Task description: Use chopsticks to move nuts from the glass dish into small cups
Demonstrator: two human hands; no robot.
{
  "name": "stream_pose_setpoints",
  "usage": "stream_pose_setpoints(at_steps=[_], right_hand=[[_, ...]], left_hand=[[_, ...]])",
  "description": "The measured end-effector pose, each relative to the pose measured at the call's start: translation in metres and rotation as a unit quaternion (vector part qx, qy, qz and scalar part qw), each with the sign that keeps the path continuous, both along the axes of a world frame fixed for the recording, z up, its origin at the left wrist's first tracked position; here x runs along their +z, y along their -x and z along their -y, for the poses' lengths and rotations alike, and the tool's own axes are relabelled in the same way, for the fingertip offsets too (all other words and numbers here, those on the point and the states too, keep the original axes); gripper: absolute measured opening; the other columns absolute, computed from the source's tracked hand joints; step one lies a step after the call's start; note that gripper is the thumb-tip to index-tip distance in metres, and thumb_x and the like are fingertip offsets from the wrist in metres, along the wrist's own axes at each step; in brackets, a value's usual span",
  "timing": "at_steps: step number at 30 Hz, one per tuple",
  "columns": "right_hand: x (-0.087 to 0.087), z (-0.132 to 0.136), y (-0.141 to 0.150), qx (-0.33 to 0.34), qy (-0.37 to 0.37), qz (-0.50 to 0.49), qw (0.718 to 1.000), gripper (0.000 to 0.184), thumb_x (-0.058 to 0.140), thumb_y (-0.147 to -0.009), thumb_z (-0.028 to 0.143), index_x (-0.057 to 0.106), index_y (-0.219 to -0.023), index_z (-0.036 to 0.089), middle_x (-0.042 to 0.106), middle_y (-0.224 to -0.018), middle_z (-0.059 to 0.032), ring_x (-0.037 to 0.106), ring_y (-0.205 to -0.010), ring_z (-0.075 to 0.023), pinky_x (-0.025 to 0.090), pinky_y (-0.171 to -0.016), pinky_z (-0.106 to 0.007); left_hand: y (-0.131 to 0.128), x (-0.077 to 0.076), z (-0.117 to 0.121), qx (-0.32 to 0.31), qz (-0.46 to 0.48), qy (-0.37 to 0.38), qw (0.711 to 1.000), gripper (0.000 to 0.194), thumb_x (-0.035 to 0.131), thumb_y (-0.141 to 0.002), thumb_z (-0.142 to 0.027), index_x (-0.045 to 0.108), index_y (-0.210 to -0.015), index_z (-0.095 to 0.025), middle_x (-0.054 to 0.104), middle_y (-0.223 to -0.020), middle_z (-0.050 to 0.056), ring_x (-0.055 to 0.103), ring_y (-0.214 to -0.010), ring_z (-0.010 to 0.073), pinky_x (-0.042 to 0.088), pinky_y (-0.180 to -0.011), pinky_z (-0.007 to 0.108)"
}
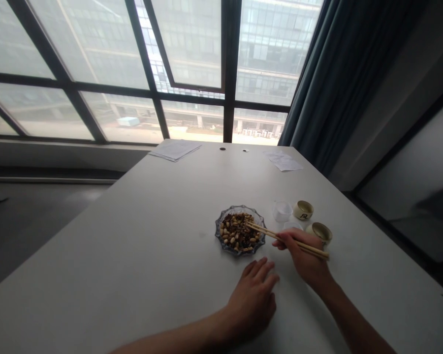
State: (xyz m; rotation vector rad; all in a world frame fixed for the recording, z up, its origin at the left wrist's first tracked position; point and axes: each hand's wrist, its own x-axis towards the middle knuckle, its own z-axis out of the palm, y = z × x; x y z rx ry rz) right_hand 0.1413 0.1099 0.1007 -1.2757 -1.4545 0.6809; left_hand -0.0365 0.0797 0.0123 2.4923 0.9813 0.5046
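Note:
My right hand [305, 255] grips a pair of wooden chopsticks [276, 236], whose tips reach into the food at the right side of a scalloped glass dish [220, 244]. Pale nuts that look like pistachios [227, 236] and small dark brown pieces [239, 223] fill the dish. My left hand [253, 295] lies on the table just in front of the dish, fingers stretched out and holding nothing. Two small cream ceramic cups stand beyond my right hand: one cup [303, 210] with a dark character, the nearer cup [320, 232] partly hidden by that hand.
Left of the cups sits a clear plastic container [281, 211], with another clear piece [293, 226] close to it. Papers [175, 150] lie at the far left of the white table [151, 236], more sheets [284, 160] at the far right. Windows and a dark curtain [328, 83] stand beyond.

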Motion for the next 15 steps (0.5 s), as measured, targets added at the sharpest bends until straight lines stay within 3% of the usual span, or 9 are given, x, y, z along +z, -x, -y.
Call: stream_pose_setpoints(at_steps=[8, 15], right_hand=[[0.002, -0.024, 0.024, 0.045, 0.068, 0.036, 0.996, 0.034, 0.066, -0.096, 0.049, 0.076, -0.087, 0.017, 0.077, -0.076, -0.0067, 0.073, -0.067, -0.0201, 0.057, -0.065, -0.029], [0.016, -0.034, 0.029, 0.098, 0.034, 0.123, 0.987, 0.033, 0.062, -0.099, 0.041, 0.076, -0.081, 0.018, 0.076, -0.076, -0.006, 0.071, -0.072, -0.0201, 0.053, -0.067, -0.029]], left_hand=[[0.0, 0.003, 0.001, 0.002, 0.02, 0.01, 1.0, 0.039, 0.062, -0.092, -0.021, 0.06, -0.131, -0.024, 0.05, -0.155, 0.005, 0.037, -0.148, 0.0263, 0.02, -0.126, 0.042], [0.0, 0.004, 0.001, 0.002, 0.021, 0.014, 1.0, 0.04, 0.063, -0.091, -0.02, 0.06, -0.131, -0.024, 0.051, -0.154, 0.006, 0.037, -0.148, 0.0267, 0.021, -0.126, 0.042]])
